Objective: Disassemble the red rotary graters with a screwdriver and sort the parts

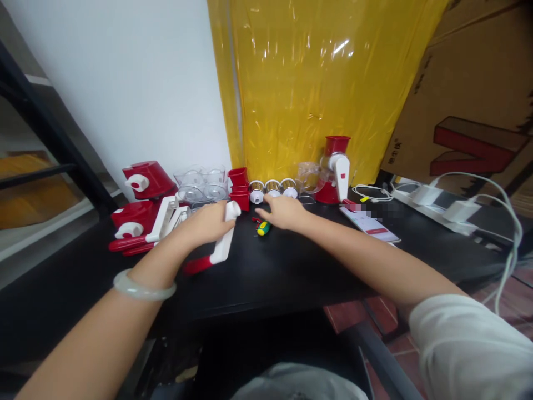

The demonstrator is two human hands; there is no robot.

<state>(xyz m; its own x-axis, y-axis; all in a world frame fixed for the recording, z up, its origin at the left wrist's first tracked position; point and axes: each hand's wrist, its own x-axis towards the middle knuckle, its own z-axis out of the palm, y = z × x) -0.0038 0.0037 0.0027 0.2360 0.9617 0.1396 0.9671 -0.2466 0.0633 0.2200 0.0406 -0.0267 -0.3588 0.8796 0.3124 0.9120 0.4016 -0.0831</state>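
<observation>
My left hand is closed around a white crank handle with a red grip, which slants down toward the front of the black table. My right hand reaches forward with thumb and forefinger apart, close to the metal grater drums with white ends. I cannot tell whether its fingertips touch a drum. Just below its thumb lies a small screwdriver with a yellow and green handle, next to little red pieces. Red hoppers stand stacked between the hands.
Red grater bases, more crank handles and clear plastic housings stand at the left. An assembled rotary grater, a phone and a power strip with white cables are at the right. A yellow sheet hangs behind.
</observation>
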